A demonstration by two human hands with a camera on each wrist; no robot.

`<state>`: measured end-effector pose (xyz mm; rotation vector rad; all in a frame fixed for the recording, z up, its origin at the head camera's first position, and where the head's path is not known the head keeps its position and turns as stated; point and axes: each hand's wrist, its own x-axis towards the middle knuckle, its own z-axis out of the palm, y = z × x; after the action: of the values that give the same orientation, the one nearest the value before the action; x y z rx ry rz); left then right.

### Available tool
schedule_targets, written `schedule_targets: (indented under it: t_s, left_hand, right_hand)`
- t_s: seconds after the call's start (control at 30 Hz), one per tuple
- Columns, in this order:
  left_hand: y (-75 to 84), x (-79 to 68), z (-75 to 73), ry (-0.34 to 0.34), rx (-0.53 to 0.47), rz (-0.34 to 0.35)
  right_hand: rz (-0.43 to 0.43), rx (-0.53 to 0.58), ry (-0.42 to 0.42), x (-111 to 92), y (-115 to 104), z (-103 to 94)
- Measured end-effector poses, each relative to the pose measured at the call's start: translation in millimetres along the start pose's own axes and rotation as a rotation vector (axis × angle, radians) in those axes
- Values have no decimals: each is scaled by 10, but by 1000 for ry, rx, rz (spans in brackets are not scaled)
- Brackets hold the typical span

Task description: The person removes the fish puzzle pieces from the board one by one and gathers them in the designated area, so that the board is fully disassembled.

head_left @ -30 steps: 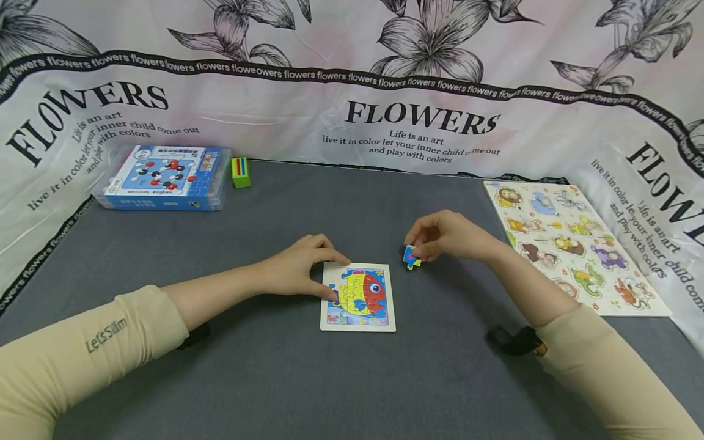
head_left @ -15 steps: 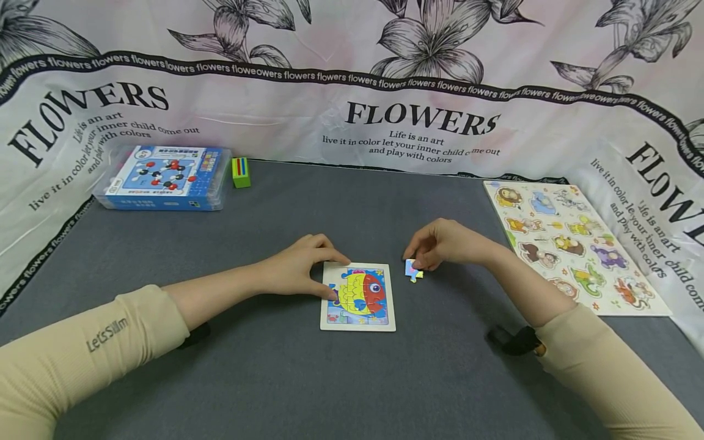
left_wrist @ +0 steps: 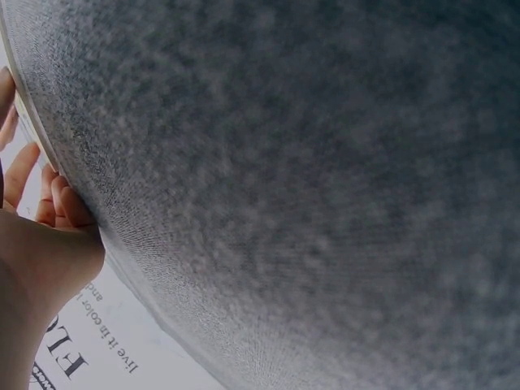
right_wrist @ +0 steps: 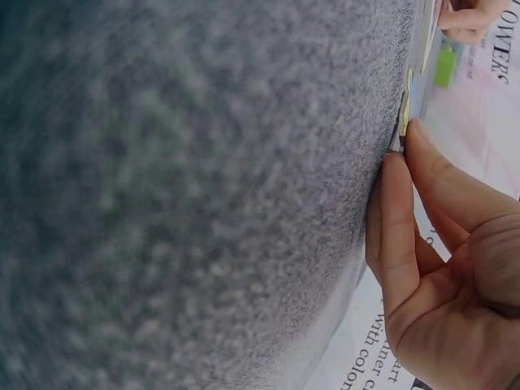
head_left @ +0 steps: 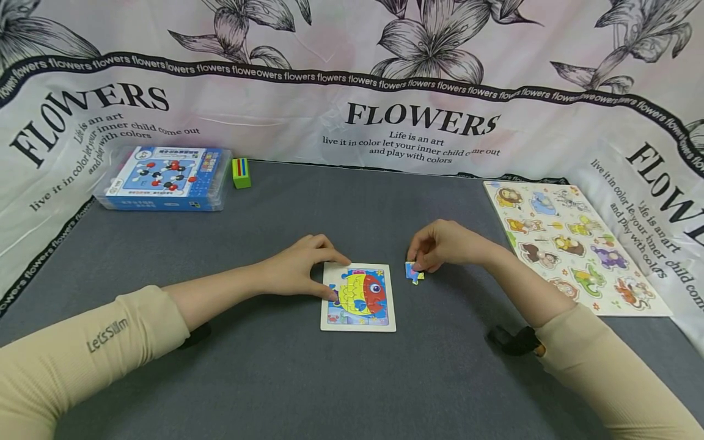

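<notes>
A framed jigsaw puzzle of a yellow and red fish (head_left: 360,299) lies flat on the grey cloth in the head view. My left hand (head_left: 299,269) spans its upper left corner. The thumb rests on the puzzle's left side and the index finger touches the top edge; the other fingers are partly hidden behind. To the right, my right hand (head_left: 448,244) pinches a small blue and yellow jigsaw piece (head_left: 412,272) between thumb and fingers, apart from the puzzle. In the right wrist view the piece (right_wrist: 406,101) appears edge-on, low by the cloth.
A clear plastic box with a blue molecule label (head_left: 159,177) sits at the back left, beside a green block with coloured stripes (head_left: 241,173). On the right lies a white animal picture board (head_left: 572,244). A flower-printed curtain (head_left: 264,110) hangs along the back.
My right hand has lowered slightly toward me with the jigsaw piece, which has turned a little. It barely shifts in the last half second. The left hand and puzzle stay put.
</notes>
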<state>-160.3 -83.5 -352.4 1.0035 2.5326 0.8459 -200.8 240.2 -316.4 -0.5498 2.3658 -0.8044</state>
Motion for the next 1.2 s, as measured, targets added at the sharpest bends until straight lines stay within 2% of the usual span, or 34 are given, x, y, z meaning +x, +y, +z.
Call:
schedule_targets:
  t_s: [0.3,0.8,1.0,1.2]
  left_hand:
    - [5,-4,-5,-2,0,3]
    - [-2,-6,7,-4,0,4]
    - [-10,1,8,-6,-3,2]
    - [-18,5,9,-6,4,3]
  right_hand:
    - [28,-20,18,-7,-24,18]
    - [18,-66,20,6,-28,17]
    - [-24,-106,73,36,-84,14]
    - [-101,-115,105,79,-246,90]
